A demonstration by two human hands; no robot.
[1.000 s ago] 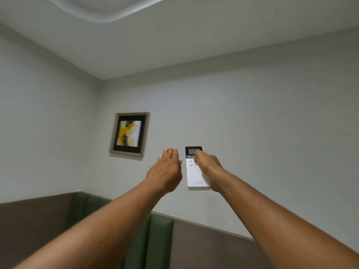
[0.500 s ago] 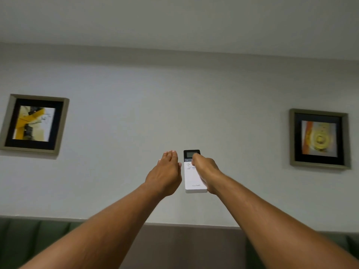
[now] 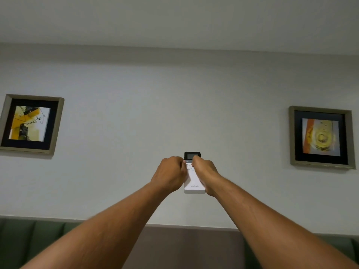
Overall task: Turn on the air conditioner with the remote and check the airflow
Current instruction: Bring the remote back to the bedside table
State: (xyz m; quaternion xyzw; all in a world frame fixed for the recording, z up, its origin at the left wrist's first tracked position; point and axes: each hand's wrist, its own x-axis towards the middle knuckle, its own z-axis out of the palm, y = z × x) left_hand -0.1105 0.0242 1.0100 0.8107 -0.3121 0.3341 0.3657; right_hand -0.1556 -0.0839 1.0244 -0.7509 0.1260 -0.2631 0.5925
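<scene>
One remote point(image 3: 194, 179), white with a dark display end, held up in front of the wall; two hands on it, a left hand point(image 3: 169, 176) and a right hand point(image 3: 205, 172), each on its own bare forearm, so two forearms in view; two framed pictures on the wall, one at the left point(image 3: 31, 124) with a yellow and black print, one at the right point(image 3: 321, 137) with an orange and yellow print; on the remote's face, a few small round buttons, too small and too covered to count; along the lower edge, two green padded panels point(image 3: 29, 241) flanking one brown panel point(image 3: 186, 247).
</scene>
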